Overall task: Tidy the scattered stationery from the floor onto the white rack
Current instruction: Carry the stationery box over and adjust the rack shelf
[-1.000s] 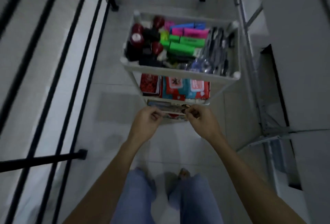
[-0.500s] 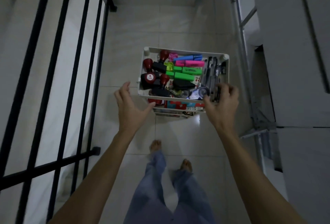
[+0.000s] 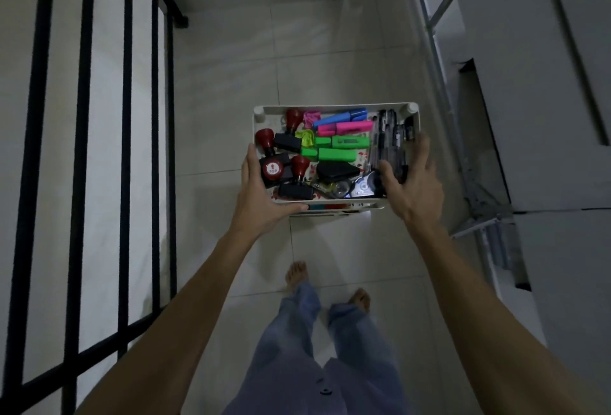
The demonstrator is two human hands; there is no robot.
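The white rack (image 3: 334,106) stands on the tiled floor in front of me, seen from above. Its top tray holds red-handled stamps (image 3: 272,168), green (image 3: 337,154), pink (image 3: 347,127) and blue (image 3: 340,116) highlighters, several dark pens (image 3: 388,140), a black case (image 3: 337,171) and tape rolls (image 3: 362,187). My left hand (image 3: 261,196) grips the tray's near-left corner, thumb along the front rim. My right hand (image 3: 413,180) holds the near-right corner, fingers spread over the pens. Lower shelves show only as a thin strip below the front rim.
A black metal railing (image 3: 125,150) runs along the left. A white wall and metal frame parts (image 3: 476,203) stand close on the right. My bare feet (image 3: 297,274) are on the tiles just behind the rack.
I have risen from crouching at the lowest shelf to standing. Both hands left the lower shelf, lifted, and closed on the top tray's near corners.
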